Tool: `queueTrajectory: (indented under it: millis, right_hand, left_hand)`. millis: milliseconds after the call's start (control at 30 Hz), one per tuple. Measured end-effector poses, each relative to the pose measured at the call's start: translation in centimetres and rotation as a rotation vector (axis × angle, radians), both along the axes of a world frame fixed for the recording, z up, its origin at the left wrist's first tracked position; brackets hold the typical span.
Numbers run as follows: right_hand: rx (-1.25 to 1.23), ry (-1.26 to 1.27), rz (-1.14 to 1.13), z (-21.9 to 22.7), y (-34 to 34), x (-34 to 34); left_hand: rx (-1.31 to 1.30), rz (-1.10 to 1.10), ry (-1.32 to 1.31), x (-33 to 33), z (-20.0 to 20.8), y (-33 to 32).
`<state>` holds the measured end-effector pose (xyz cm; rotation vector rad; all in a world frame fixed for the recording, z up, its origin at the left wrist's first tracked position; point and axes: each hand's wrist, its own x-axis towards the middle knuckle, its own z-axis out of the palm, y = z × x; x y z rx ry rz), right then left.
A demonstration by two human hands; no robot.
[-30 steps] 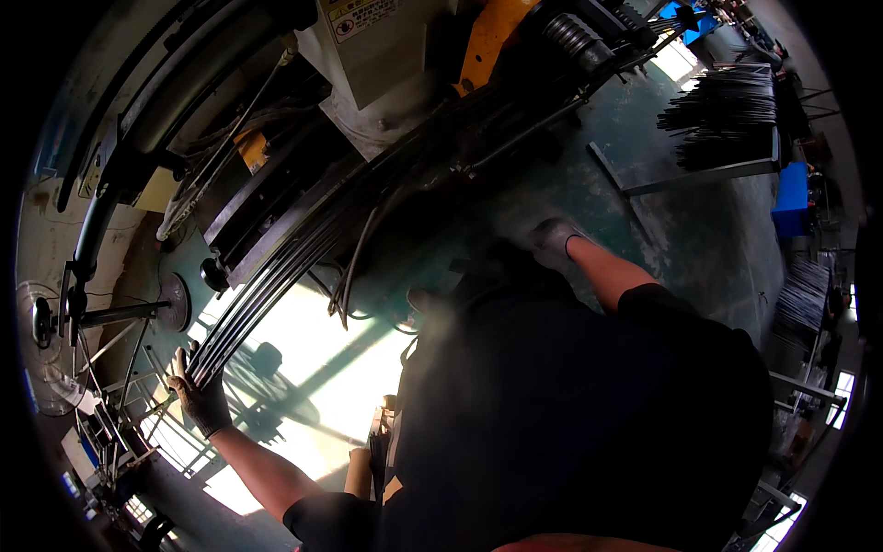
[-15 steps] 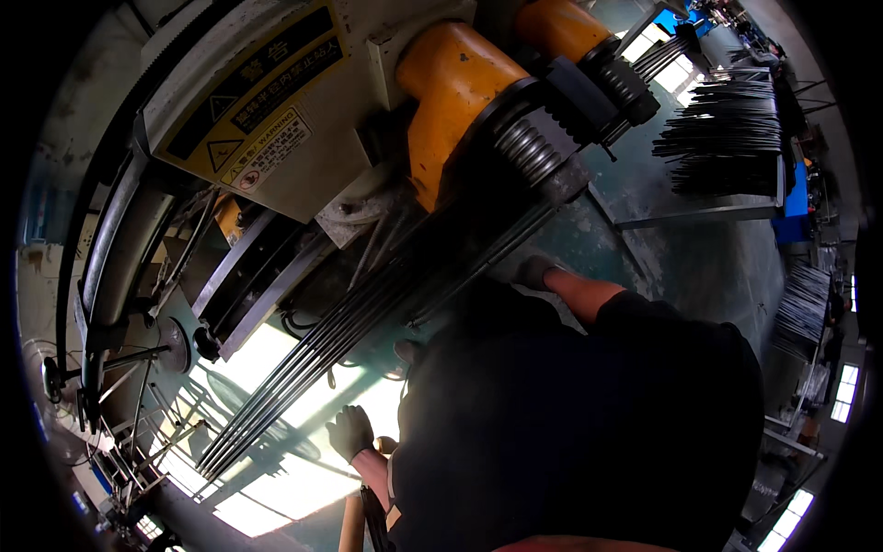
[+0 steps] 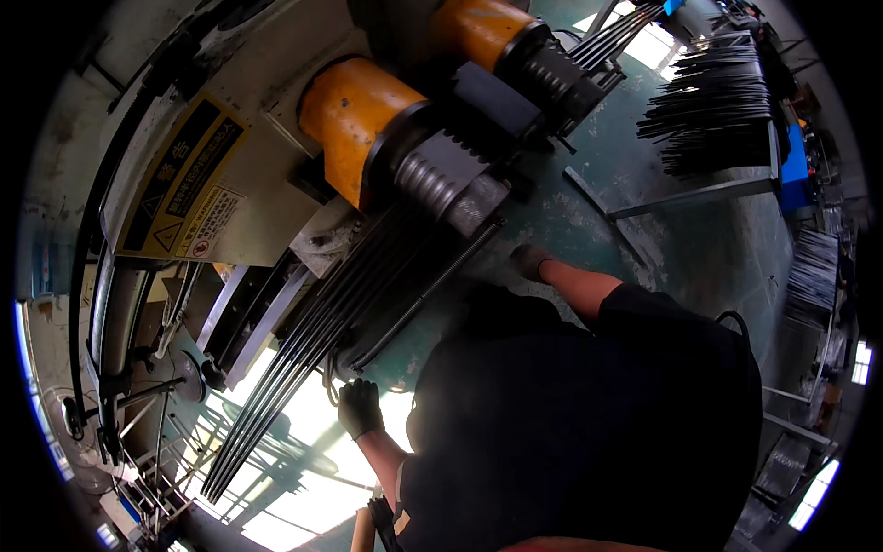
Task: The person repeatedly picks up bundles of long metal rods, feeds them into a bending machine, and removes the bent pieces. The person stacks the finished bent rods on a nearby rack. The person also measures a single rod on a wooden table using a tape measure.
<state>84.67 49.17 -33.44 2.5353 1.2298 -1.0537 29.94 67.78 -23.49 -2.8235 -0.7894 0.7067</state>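
Note:
My left hand (image 3: 359, 408), in a dark glove, hangs below the lower end of a dark ribbed rod (image 3: 432, 296). Its fingers look curled and nothing sticks out of them; I see no contact with the rod. What appears to be my right hand (image 3: 529, 263), dark and rounded at the end of a bare forearm, is right of the rod's upper end; its fingers cannot be made out. Several long dark bars (image 3: 276, 397) slant down to the left from beneath a machine with orange housings (image 3: 363, 115) and a coiled metal spring (image 3: 428, 184).
A yellow and black warning label (image 3: 184, 184) marks the machine's pale panel. At the upper right, dark rods lie piled (image 3: 708, 110) on a metal rack (image 3: 690, 195). A fan-like stand (image 3: 189, 377) is at the left. Sunlight falls across the green floor (image 3: 579, 221).
The machine and bars have shifted left and somewhat down in view. My left hand appears slightly higher, nearer the ribbed rod's lower end, with its fingers more curled.

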Motion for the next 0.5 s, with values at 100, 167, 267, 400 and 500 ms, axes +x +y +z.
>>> queueTrajectory:
  millis: [100,167,267,400,500]
  right_hand:
    - [-0.055,0.106,-0.251,6.2,-5.7,-3.4]
    - [-0.068,0.156,-0.345,7.3,-9.2,-4.4]
    - [-0.096,0.212,-0.447,8.7,-12.1,-4.0]
    - [0.206,0.072,-0.597,9.8,-12.5,-3.7]
    - [0.456,0.055,-0.551,16.7,-8.4,-2.5]
  left_hand:
    - [-1.136,1.211,-1.364,0.6,-0.9,0.9]
    - [-1.498,1.305,-1.576,-0.5,-3.1,0.4]
    - [-1.435,1.006,-1.432,0.0,-5.7,-1.3]
    - [-1.424,0.984,-1.477,1.0,-5.0,-2.0]
    - [-1.439,1.08,-1.678,1.1,-1.2,-0.2]
